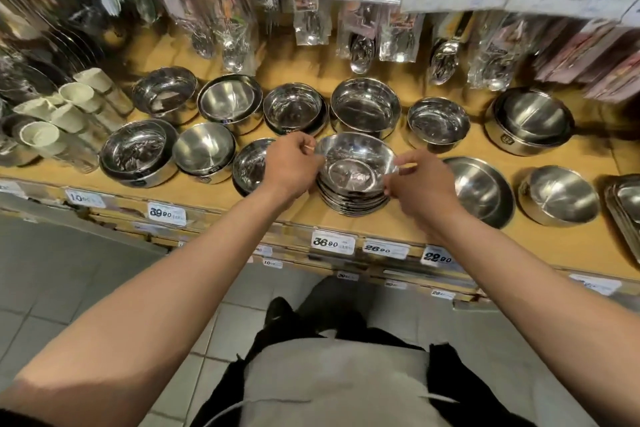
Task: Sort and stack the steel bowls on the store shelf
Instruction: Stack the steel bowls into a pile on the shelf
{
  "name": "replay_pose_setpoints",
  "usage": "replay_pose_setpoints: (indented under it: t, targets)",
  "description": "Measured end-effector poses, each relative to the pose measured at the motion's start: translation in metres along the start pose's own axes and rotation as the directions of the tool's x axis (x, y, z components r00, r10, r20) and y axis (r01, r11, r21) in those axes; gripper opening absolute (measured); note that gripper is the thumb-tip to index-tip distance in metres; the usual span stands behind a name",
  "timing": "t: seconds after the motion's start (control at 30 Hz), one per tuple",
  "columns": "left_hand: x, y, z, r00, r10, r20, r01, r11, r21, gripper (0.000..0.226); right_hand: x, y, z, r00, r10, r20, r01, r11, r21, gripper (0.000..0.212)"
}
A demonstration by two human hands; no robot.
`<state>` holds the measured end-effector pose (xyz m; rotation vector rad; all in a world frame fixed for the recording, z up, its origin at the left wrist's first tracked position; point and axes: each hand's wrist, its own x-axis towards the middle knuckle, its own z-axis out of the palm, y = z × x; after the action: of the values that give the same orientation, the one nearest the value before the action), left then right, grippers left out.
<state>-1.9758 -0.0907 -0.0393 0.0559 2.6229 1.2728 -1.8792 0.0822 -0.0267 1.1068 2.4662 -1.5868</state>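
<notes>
A stack of several shallow steel bowls (353, 198) stands near the front edge of the wooden shelf (408, 232). Its top bowl (353, 166) sits tilted, raised at the back. My left hand (294, 166) grips the top bowl's left rim with curled fingers. My right hand (415, 180) pinches its right rim. A dark steel bowl (247, 166) lies partly hidden behind my left hand. More steel bowls stand in two rows, among them a deep one (365, 107) just behind the stack and a wide flat one (481, 189) to its right.
Packaged spoons and ladles (360, 42) hang over the back row under price cards. White cups (69, 107) cluster at the left. A steel tray (627, 198) lies at the far right. Price tags line the shelf's front edge, with tiled floor below.
</notes>
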Motion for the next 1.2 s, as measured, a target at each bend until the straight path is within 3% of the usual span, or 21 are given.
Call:
replay_pose_setpoints:
  t: [0.3, 0.37, 0.47, 0.63, 0.77, 0.93, 1.07, 1.2]
  targets:
    - [0.008, -0.017, 0.005, 0.993, 0.12, -0.003, -0.12, 0.993, 0.015, 0.015, 0.009, 0.011, 0.007, 0.998, -0.062, -0.03, 0.057, 0.988, -0.146, 0.029]
    - [0.012, -0.018, 0.005, 0.991, 0.132, 0.019, -0.132, 0.991, 0.0, 0.017, 0.007, 0.014, 0.011, 0.995, -0.074, -0.065, 0.066, 0.991, -0.115, 0.035]
    - [0.017, -0.019, -0.001, 0.988, 0.137, 0.064, -0.135, 0.99, -0.038, 0.016, 0.006, 0.021, 0.017, 0.987, -0.13, -0.093, 0.123, 0.99, -0.075, 0.023]
    - [0.017, -0.022, 0.0, 0.983, 0.142, 0.115, -0.135, 0.989, -0.069, 0.007, 0.01, 0.036, 0.02, 0.982, -0.139, -0.128, 0.144, 0.989, 0.035, 0.024]
    - [0.02, -0.025, 0.004, 0.984, 0.142, 0.109, -0.131, 0.986, -0.103, 0.01, 0.016, 0.04, 0.023, 0.987, -0.122, -0.101, 0.134, 0.984, 0.121, 0.03]
    - [0.017, -0.029, 0.004, 0.984, 0.144, 0.109, -0.128, 0.982, -0.139, 0.01, 0.017, 0.038, 0.027, 0.984, -0.174, -0.034, 0.177, 0.976, 0.129, 0.013]
    - [0.013, -0.027, 0.003, 0.98, 0.151, 0.127, -0.136, 0.984, -0.118, 0.024, 0.018, 0.036, 0.026, 0.989, -0.151, -0.006, 0.15, 0.98, 0.131, 0.016]
    - [0.011, -0.024, 0.003, 0.986, 0.131, 0.106, -0.119, 0.987, -0.109, 0.021, 0.017, 0.035, 0.023, 0.989, -0.147, 0.014, 0.143, 0.976, 0.162, 0.011]
